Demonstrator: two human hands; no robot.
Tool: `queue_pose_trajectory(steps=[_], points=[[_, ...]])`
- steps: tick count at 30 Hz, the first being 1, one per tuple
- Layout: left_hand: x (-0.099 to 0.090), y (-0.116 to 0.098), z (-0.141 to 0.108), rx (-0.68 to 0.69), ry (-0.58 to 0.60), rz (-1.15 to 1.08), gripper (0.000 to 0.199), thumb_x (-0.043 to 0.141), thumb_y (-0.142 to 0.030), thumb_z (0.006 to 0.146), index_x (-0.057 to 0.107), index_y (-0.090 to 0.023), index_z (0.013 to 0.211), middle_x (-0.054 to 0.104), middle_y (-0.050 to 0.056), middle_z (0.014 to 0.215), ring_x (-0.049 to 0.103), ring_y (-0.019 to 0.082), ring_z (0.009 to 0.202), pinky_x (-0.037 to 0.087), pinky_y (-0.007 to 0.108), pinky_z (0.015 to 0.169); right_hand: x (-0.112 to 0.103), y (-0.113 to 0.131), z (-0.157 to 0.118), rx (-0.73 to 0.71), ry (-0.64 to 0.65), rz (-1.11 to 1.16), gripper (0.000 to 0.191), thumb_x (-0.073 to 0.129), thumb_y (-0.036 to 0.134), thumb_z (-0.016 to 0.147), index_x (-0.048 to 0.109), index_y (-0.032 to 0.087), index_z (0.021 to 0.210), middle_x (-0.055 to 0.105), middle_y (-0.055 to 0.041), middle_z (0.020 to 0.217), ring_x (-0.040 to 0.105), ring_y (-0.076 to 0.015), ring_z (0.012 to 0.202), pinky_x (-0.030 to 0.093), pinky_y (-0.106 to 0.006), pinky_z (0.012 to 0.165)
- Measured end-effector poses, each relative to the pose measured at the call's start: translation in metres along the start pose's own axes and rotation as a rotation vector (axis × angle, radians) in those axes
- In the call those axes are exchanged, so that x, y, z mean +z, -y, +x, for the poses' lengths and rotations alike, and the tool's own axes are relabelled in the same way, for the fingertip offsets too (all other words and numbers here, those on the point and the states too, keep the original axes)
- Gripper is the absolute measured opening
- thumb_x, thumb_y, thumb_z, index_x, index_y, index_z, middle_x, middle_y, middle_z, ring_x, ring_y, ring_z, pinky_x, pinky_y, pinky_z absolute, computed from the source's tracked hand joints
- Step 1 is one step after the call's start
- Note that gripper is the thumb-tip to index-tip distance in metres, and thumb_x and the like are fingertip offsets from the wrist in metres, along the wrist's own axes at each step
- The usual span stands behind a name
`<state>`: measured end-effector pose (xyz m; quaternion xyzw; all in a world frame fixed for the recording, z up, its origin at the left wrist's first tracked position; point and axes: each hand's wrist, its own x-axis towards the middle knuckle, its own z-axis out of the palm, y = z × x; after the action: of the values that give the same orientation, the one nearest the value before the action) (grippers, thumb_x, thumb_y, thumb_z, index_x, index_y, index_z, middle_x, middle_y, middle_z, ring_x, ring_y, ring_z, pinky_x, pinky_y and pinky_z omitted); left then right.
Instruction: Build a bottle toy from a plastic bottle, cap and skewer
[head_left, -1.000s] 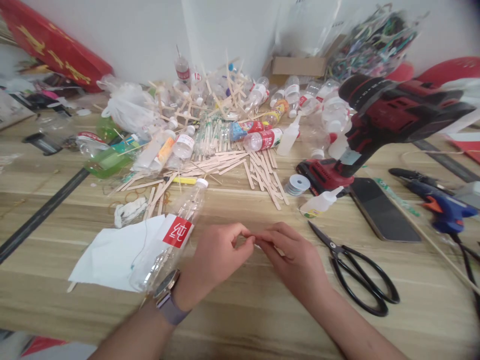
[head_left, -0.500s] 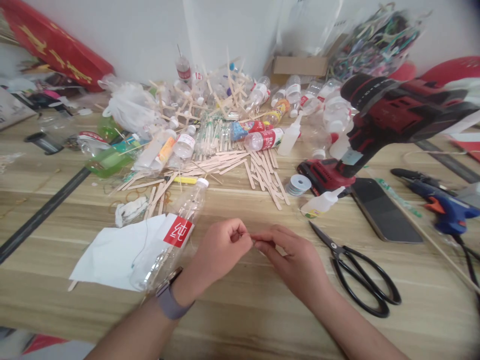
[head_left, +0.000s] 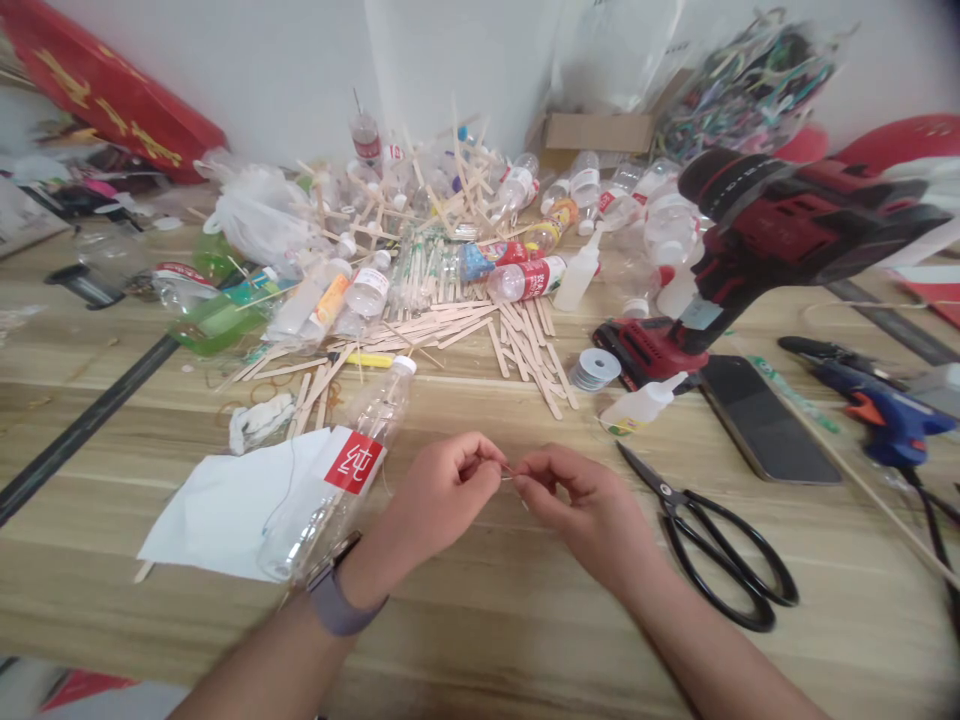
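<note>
Both hands meet over the middle of the table, pinching a thin reddish strand (head_left: 508, 471) stretched across the small gap between their fingertips. My left hand (head_left: 442, 495), with a watch on its wrist, is closed on one end. My right hand (head_left: 581, 500) is closed on the other, thumb against forefinger. The strand is too fine to name surely. Left of my left hand, a clear plastic bottle (head_left: 304, 520) with a red and white label lies on its side, partly over a white sheet of paper (head_left: 210, 510). Black-handled scissors (head_left: 709, 530) lie half opened right of my right hand.
Behind are wooden craft sticks (head_left: 525, 350), a spool (head_left: 595, 369), a small glue bottle (head_left: 637, 405) and many plastic bottles. A red cordless drill (head_left: 787, 230) stands at right, near a phone (head_left: 769, 418) and a blue glue gun (head_left: 885, 405).
My fingertips have drawn slightly apart, my right hand shifting a little to the right, so the strand between them shows more. The objects on the table stay put.
</note>
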<state>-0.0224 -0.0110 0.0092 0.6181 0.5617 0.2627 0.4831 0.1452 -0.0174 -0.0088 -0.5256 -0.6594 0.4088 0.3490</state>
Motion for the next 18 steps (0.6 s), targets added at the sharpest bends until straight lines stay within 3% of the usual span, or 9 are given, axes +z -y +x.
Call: queue_pose_trajectory(steps=[3, 6, 10, 18], points=[[-0.0007, 0.0016, 0.0008, -0.045, 0.046, -0.08, 0.016, 0.051, -0.025, 0.08, 0.064, -0.018, 0.076, 0.057, -0.004, 0.066, 0.047, 0.011, 0.061, 0.033, 0.022, 0.055, -0.0021, -0.0007, 0.0007, 0.073, 0.054, 0.107, 0.017, 0.058, 0.033, 0.078, 0.065, 0.019, 0.071, 0.056, 0.001, 0.06, 0.047, -0.013, 0.056, 0.037, -0.024, 0.051], [-0.0014, 0.0044, 0.0022, -0.137, 0.099, -0.236, 0.021, 0.058, -0.036, 0.078, 0.066, -0.018, 0.075, 0.055, -0.004, 0.065, 0.041, 0.009, 0.056, 0.029, 0.022, 0.05, -0.004, -0.0018, 0.0016, 0.056, 0.057, 0.12, 0.019, 0.06, 0.035, 0.078, 0.067, 0.019, 0.071, 0.056, 0.0007, 0.06, 0.047, -0.0131, 0.056, 0.037, -0.024, 0.052], [-0.0037, 0.0069, 0.0043, -0.248, 0.175, -0.401, 0.027, 0.067, -0.043, 0.072, 0.068, -0.017, 0.078, 0.052, -0.005, 0.063, 0.031, 0.006, 0.049, 0.022, 0.022, 0.044, -0.0057, -0.0008, 0.002, -0.054, 0.02, 0.058, 0.016, 0.06, 0.03, 0.08, 0.069, 0.02, 0.072, 0.059, -0.0005, 0.063, 0.051, -0.0139, 0.059, 0.04, -0.025, 0.055], [-0.0036, 0.0074, 0.003, -0.262, 0.174, -0.443, 0.025, 0.071, -0.041, 0.067, 0.069, -0.017, 0.075, 0.051, -0.006, 0.058, 0.029, 0.006, 0.047, 0.019, 0.023, 0.045, -0.0068, 0.0033, -0.0003, -0.304, -0.026, -0.109, 0.016, 0.056, 0.016, 0.082, 0.07, 0.021, 0.075, 0.062, -0.0021, 0.067, 0.056, -0.0137, 0.059, 0.043, -0.022, 0.05]])
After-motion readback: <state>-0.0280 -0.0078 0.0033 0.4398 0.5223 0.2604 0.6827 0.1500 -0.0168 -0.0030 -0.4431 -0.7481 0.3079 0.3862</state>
